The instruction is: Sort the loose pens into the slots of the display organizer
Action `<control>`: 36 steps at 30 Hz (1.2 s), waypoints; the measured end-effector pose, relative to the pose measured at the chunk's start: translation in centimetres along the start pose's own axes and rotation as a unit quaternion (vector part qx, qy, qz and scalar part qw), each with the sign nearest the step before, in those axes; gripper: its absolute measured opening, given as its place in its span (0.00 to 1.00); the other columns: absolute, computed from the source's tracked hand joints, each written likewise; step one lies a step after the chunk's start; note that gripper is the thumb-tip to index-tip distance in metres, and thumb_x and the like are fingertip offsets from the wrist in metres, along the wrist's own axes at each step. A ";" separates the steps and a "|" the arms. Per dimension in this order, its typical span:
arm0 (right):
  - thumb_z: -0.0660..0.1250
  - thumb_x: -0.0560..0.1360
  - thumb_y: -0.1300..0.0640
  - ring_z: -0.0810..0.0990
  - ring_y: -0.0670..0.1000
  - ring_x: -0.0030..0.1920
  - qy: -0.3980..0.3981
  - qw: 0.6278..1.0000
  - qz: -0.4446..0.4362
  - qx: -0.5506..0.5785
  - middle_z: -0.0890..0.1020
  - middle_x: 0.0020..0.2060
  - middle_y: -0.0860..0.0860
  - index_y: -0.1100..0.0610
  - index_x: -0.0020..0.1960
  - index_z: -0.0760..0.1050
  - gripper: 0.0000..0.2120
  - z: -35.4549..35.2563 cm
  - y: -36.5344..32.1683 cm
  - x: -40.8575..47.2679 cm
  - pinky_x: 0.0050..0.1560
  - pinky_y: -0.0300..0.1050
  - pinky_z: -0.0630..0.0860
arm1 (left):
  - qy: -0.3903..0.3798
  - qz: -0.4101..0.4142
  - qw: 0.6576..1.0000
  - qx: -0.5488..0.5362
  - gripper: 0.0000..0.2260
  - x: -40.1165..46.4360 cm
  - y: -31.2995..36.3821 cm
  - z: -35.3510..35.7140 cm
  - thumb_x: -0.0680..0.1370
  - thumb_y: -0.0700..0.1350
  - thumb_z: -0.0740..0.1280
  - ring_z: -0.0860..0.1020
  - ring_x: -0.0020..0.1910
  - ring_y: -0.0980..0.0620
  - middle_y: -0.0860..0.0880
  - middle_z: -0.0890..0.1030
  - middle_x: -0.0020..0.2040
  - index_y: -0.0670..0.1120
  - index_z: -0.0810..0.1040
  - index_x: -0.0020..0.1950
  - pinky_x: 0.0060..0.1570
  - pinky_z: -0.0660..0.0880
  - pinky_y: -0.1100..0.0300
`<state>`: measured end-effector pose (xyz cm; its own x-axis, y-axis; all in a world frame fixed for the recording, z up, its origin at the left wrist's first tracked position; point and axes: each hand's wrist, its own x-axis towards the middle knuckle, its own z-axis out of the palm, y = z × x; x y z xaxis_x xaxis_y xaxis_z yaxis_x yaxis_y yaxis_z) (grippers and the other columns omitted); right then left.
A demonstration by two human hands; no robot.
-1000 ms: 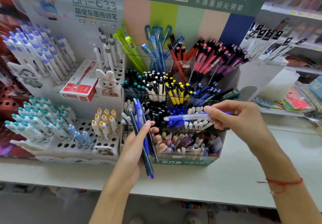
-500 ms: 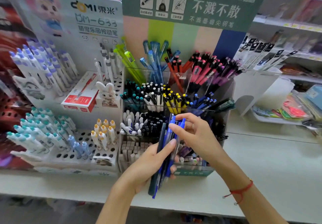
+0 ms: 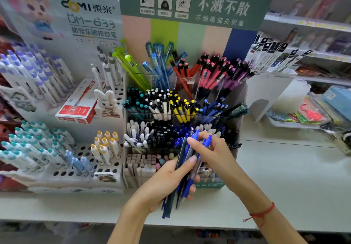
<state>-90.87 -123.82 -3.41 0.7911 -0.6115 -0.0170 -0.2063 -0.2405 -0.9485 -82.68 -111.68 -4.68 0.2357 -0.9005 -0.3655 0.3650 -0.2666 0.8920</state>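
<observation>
My left hand [image 3: 167,179] grips a bundle of blue and dark pens [image 3: 183,183] upright in front of the tiered display organizer [image 3: 235,99]. Above the bundle, my right hand [image 3: 212,154] has its fingers curled round the top ends of the blue pens, pinching one near its clip. The organizer's clear slots hold green, blue, red, pink, purple, teal, white, yellow, black and dark blue pens sorted by colour. The lower front slots are partly hidden behind my hands.
A white perforated pen stand [image 3: 79,169] with blue-, teal- and yellow-capped pens sits to the left, with a red pen box [image 3: 77,111] and a rabbit figure [image 3: 107,101] on it. A white shelf [image 3: 284,167] runs under everything. Packaged stationery [image 3: 311,112] lies at right.
My right hand, which held a single light blue pen sideways over the organizer, has come down to the bundle in my left hand. The view has shifted slightly closer.
</observation>
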 end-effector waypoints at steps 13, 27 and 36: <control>0.56 0.83 0.55 0.69 0.43 0.24 0.252 0.962 0.006 0.106 0.72 0.25 0.48 0.56 0.44 0.68 0.10 -0.6 0.8 -0.2 0.28 0.34 0.68 | 0.203 0.037 0.971 -0.122 0.12 -1.1 -0.2 -2.8 0.82 0.46 0.58 0.83 0.33 0.49 0.47 0.83 0.34 0.40 0.75 0.45 0.35 0.82 0.54; 0.63 0.79 0.51 0.74 0.52 0.23 0.218 0.881 -0.324 -0.268 0.74 0.26 0.52 0.53 0.47 0.67 0.07 0.7 2.0 4.7 0.24 0.46 0.70 | 0.249 0.091 0.949 -0.172 0.08 -2.6 0.4 -5.6 0.81 0.46 0.60 0.77 0.29 0.52 0.48 0.76 0.33 0.43 0.76 0.51 0.30 0.78 0.59; 0.65 0.78 0.51 0.81 0.48 0.35 0.114 0.868 -0.375 -0.305 0.82 0.40 0.50 0.56 0.52 0.76 0.09 -0.5 4.2 2.9 0.41 0.42 0.79 | 0.247 0.084 0.950 -0.174 0.08 -2.1 0.6 -5.7 0.81 0.46 0.60 0.77 0.29 0.53 0.49 0.77 0.32 0.43 0.76 0.52 0.29 0.78 0.60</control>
<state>-89.75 -126.97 -7.32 0.7147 -0.2273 0.6614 -0.0048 -0.9473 -0.3203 -77.83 -107.99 -4.88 0.6787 -0.6268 -0.3828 0.5401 0.0729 0.8384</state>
